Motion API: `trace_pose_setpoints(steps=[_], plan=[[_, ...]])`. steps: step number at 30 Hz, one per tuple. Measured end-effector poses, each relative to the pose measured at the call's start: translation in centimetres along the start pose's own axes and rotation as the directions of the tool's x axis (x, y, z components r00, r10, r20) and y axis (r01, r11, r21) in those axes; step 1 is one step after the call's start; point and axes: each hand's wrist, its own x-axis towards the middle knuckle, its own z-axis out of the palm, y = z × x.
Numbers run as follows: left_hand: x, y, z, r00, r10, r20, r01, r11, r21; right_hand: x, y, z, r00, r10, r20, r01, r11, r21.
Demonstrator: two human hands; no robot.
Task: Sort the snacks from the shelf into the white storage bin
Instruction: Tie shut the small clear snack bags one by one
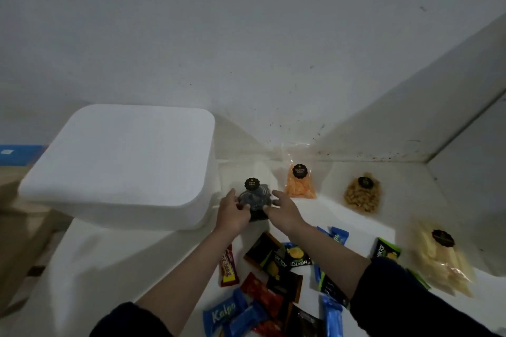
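A clear bag of dark snacks (254,198) with a black round label stands on the white shelf (306,216), just right of the white storage bin (120,156). My left hand (232,212) grips the bag's left side. My right hand (283,209) touches its right side, fingers spread. The bin's lid is on, so its inside is hidden.
Further bags stand along the shelf: orange snacks (299,183), brown nuts (362,195), pale sticks (443,257). Several small wrapped bars and packets (276,282) lie scattered at the front. Walls close the shelf at the back and right. A cardboard box (16,227) sits at left.
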Motion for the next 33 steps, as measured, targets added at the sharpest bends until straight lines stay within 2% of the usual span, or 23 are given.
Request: trace_pose_setpoints(steps=[3,6,8,10,13,15,19,22,28,33], plan=[[0.8,-0.3,0.9,0.999,-0.025,0.034,0.023,0.997,0.074,1.2,0.3,-0.1,1.0,0.001,-0.029,-0.001,1.0,-0.009],[0.6,0.1,2.2,0.998,0.017,-0.055,-0.009,0.989,0.151,1.9,0.8,-1.1,0.975,-0.076,-0.21,0.071,0.997,-0.03],[0.2,1.2,3.1,0.983,0.086,-0.159,-0.068,0.991,0.116,2.3,1.0,-2.3,0.931,-0.156,-0.329,0.152,0.988,-0.038],[0.3,2.6,4.0,0.961,0.186,-0.203,-0.18,0.982,0.05,3.1,0.9,-3.8,0.891,-0.174,-0.42,0.177,0.984,-0.032],[1.1,5.0,5.6,0.971,0.225,-0.081,-0.231,0.97,-0.076,4.8,0.8,-6.0,0.847,-0.084,-0.525,0.126,0.991,0.044],[1.9,6.5,6.8,0.983,0.172,0.06,-0.159,0.971,-0.178,6.0,0.8,-7.0,0.846,-0.025,-0.533,0.074,0.995,0.071],[3.3,8.8,8.9,0.972,0.055,0.228,-0.017,0.986,-0.168,7.6,0.6,-8.2,0.904,0.041,-0.425,0.038,0.984,0.176],[3.1,9.5,9.6,0.981,0.048,0.189,-0.01,0.98,-0.199,7.6,0.9,-8.6,0.905,0.017,-0.425,0.077,0.976,0.202],[-0.1,9.6,7.8,0.992,0.112,0.063,-0.08,0.923,-0.376,3.9,1.1,-9.5,0.867,-0.099,-0.489,0.245,0.938,0.244],[-3.8,10.4,4.4,0.963,0.268,-0.014,-0.253,0.89,-0.38,-2.0,-0.5,-9.5,0.844,-0.203,-0.497,0.36,0.901,0.243]])
